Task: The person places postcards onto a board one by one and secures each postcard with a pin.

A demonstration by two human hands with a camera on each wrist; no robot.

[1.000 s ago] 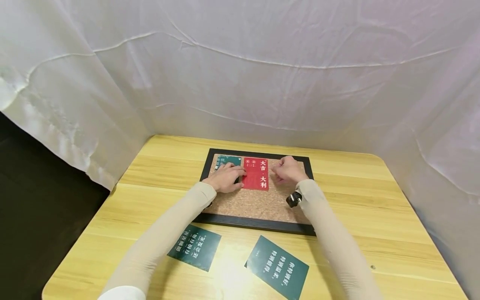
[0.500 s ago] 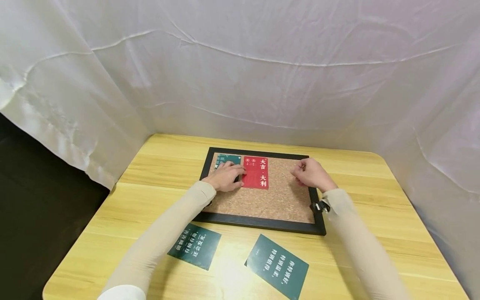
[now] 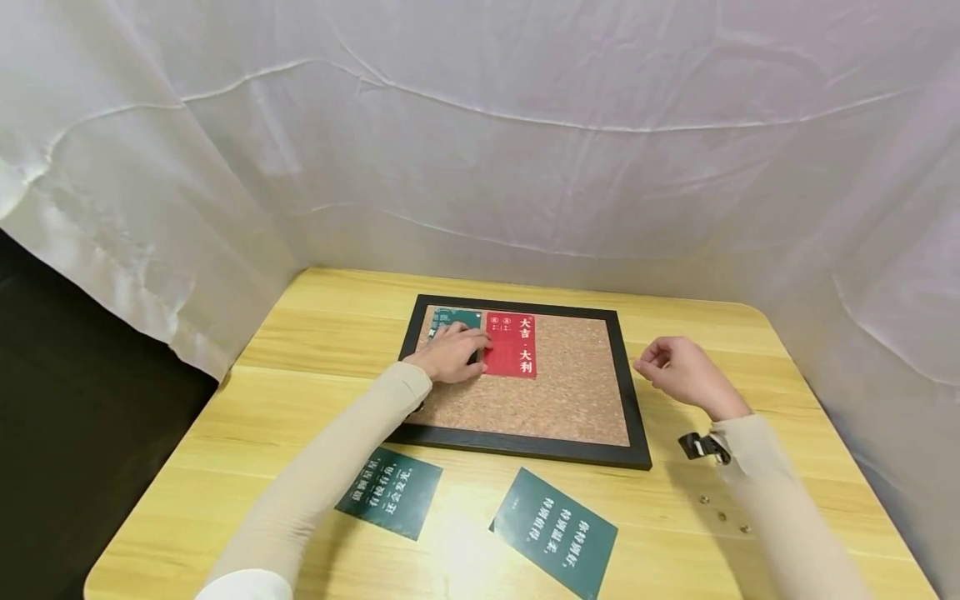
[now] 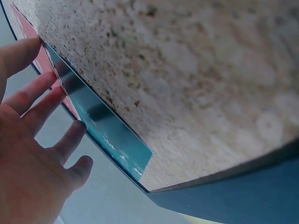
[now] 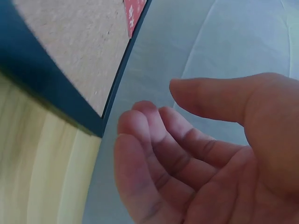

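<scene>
My left hand (image 3: 452, 354) rests its spread fingertips on a red card (image 3: 517, 357) with white lettering, which lies on a cork board (image 3: 570, 400) in a black frame (image 3: 637, 442). Beneath and behind that hand is a teal card (image 3: 468, 317) in the board's upper left corner, partly hidden by the fingers. In the left wrist view the thumb and fingers reach the edges of the red and teal cards. To the right of the frame, my right hand (image 3: 686, 375) is in the air over the table, fingers loosely bent; the right wrist view shows nothing between thumb and fingers.
Two more teal cards with white lettering, a left one (image 3: 393, 493) and a right one (image 3: 557, 533), lie before the board on the wooden table (image 3: 300, 417). Several small metallic pieces (image 3: 722, 517) lie near the right forearm. A pale curtain (image 3: 480, 150) hangs behind the table.
My right hand has moved from over the cork, just right of the red card, out past the frame's right side. The left hand and the cards have stayed put.
</scene>
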